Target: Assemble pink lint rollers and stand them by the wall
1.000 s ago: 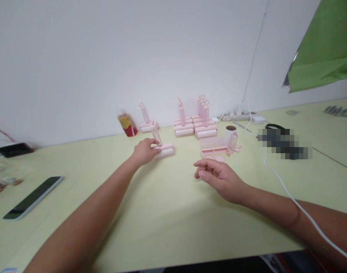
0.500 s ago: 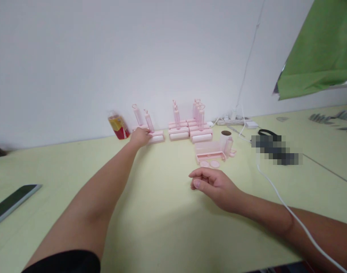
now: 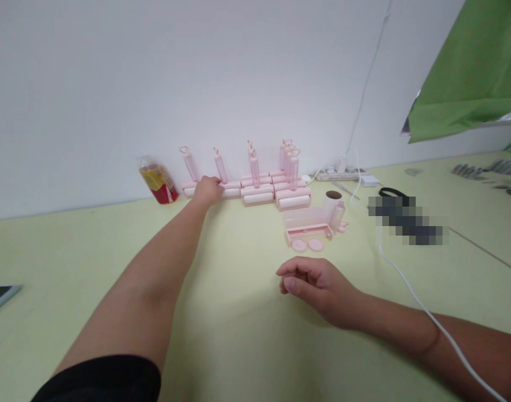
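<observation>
My left hand (image 3: 209, 190) reaches to the back and rests at a pink-and-white roller unit (image 3: 231, 191), its fingers closed on it beside an upright pink handle (image 3: 220, 167). Another such unit (image 3: 190, 190) lies to its left, partly behind the hand. More units (image 3: 258, 195) stand in rows to the right. My right hand (image 3: 318, 285) is held over the table with loosely curled fingers apart, holding nothing. Beyond it lie an open pink case (image 3: 308, 231), two pink discs (image 3: 299, 245), a white roll (image 3: 331, 205) and a clear pink handle (image 3: 337, 215).
A red and yellow packet (image 3: 159, 181) leans by the wall at the left. A power strip (image 3: 339, 174), a white cable (image 3: 400, 271) and a blurred dark object (image 3: 408, 220) are at the right. A flat device (image 3: 2, 296) lies at the left edge.
The left unit and its neighbour under my left hand now sit wider apart, the neighbour closer to the row on its right. My right hand keeps its curled pose. The view has shifted slightly.
</observation>
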Available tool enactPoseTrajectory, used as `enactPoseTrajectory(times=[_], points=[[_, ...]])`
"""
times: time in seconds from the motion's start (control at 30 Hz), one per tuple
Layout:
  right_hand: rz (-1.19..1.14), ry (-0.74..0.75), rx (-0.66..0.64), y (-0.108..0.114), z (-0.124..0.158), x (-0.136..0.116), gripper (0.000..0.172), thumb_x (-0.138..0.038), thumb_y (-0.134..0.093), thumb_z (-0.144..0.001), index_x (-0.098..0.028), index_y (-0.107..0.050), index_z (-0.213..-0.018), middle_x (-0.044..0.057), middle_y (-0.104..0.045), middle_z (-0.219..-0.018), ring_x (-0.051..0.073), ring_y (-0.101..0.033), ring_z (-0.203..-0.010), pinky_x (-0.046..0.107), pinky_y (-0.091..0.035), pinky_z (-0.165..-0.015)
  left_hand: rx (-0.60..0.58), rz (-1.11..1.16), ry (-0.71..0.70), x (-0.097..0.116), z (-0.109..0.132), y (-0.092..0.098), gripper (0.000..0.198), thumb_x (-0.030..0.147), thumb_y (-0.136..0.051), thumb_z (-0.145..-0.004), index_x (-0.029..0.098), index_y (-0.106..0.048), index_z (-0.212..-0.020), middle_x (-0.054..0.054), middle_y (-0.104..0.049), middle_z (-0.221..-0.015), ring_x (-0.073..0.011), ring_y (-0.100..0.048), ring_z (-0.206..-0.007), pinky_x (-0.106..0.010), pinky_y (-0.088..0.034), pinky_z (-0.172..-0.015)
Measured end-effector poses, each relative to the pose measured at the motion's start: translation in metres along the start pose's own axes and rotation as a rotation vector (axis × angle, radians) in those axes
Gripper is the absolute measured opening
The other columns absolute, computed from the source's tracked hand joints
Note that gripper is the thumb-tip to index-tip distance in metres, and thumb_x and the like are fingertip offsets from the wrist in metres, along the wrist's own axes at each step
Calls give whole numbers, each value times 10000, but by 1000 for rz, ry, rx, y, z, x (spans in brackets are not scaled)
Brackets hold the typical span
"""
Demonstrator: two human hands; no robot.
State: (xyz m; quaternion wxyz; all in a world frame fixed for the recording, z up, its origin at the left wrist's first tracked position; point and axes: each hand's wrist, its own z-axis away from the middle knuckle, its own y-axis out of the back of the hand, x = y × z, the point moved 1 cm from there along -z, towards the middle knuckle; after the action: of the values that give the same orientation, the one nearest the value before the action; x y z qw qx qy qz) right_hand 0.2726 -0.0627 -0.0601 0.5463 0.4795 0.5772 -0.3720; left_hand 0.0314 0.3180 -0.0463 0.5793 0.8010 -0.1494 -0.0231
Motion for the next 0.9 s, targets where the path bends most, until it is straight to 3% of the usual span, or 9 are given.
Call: enactPoseTrajectory(times=[0.27, 0.9], points=[[-3, -29, -23, 1, -2, 4, 294, -439, -626, -892, -172, -672, -1007, 53, -679, -836, 169, -615, -774, 294, -484, -687, 65, -62, -12, 1, -10, -9, 468, 392, -427, -904, 174, -646, -1255, -182, -578, -1201, -319, -590, -1036, -459, -460, -933], [29, -97, -70, 0, -3, 8, 324, -461, -608, -897, -171, -688, -1017, 60, -684, -833, 171, -608, -747, 302, -493, -695, 75, -96, 46, -4, -22, -14, 437, 392, -394, -924, 206, -670, -1208, -158, -623, -1176, -310, -585, -1049, -440, -467, -910]])
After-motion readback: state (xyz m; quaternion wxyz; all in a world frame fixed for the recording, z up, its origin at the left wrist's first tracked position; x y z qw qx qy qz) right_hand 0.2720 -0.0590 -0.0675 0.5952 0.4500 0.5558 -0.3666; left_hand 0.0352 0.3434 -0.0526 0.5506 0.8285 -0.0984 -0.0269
